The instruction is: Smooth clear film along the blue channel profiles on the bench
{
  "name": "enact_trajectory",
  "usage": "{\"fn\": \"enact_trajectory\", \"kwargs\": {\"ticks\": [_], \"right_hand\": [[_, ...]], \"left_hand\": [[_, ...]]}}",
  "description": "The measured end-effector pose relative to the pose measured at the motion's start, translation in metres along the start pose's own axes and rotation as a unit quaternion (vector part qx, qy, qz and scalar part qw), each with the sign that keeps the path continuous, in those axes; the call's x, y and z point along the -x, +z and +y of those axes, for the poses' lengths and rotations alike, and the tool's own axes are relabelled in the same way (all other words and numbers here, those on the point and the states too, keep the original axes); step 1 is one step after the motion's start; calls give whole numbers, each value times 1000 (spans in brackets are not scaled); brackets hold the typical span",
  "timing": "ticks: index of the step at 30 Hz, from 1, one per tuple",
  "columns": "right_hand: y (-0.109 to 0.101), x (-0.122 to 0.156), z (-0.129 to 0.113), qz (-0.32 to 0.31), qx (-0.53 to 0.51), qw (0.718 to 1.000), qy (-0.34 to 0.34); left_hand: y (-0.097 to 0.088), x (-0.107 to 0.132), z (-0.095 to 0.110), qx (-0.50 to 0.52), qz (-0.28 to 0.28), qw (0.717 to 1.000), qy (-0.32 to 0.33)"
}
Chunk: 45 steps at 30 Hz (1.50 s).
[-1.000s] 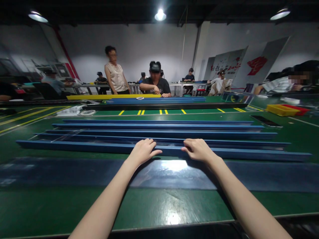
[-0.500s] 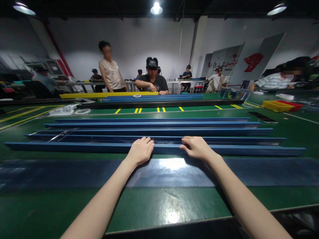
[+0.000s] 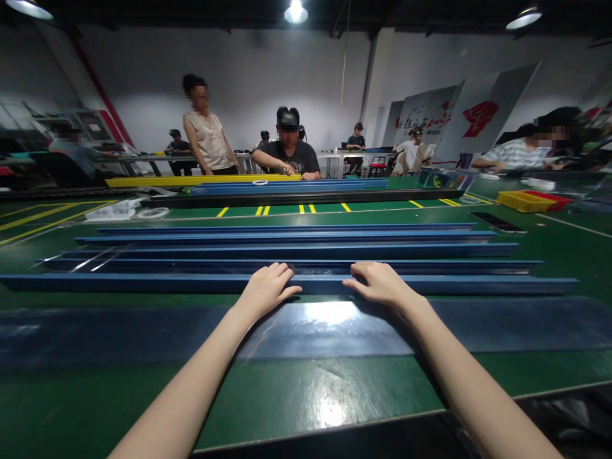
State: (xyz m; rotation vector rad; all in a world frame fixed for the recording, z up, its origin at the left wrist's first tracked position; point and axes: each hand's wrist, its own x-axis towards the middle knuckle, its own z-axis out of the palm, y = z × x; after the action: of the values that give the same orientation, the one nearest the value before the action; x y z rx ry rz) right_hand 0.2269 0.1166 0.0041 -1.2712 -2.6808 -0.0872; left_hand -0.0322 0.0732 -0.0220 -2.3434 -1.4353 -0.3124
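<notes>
The left hand (image 3: 268, 287) lies over the nearest blue strip (image 3: 320, 285), its fingers bent across the top edge and its thumb pointing inward along the near side. The right hand (image 3: 377, 282) is on the same strip a little way along, fingers curled over the top and thumb by the near face, with a small gap showing between thumb and forefinger. Whether either hand is pinching the strip tightly I cannot tell. The strip runs crosswise on the green worktop (image 3: 306, 389), with its bare middle stretch between the two hands. Just on the near side of it, under the wrists, lies a wide, flat, shiny sheet (image 3: 329, 325). Beyond it are more blue strips (image 3: 310, 250) in roughly parallel rows, with clear plastic (image 3: 90, 258) around their left ends. A phone (image 3: 497, 222) lies past their right ends, near a yellow tray (image 3: 523, 201). Farther back, a long black bar (image 3: 306, 198) crosses the worktop, and a person in a dark shirt (image 3: 296, 156) bends over a yellow bar (image 3: 201, 182)
</notes>
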Motion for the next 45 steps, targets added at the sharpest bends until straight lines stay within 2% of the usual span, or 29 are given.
{"fn": "enact_trajectory", "kwargs": {"ticks": [8,45], "right_hand": [[0,1,3,-19,28,999,-4],[-1,1,1,-30,16,999,-11]], "left_hand": [[-1,1,-1,17,8,1000,-4],[0,1,2,26,-10,999,-38]]}}
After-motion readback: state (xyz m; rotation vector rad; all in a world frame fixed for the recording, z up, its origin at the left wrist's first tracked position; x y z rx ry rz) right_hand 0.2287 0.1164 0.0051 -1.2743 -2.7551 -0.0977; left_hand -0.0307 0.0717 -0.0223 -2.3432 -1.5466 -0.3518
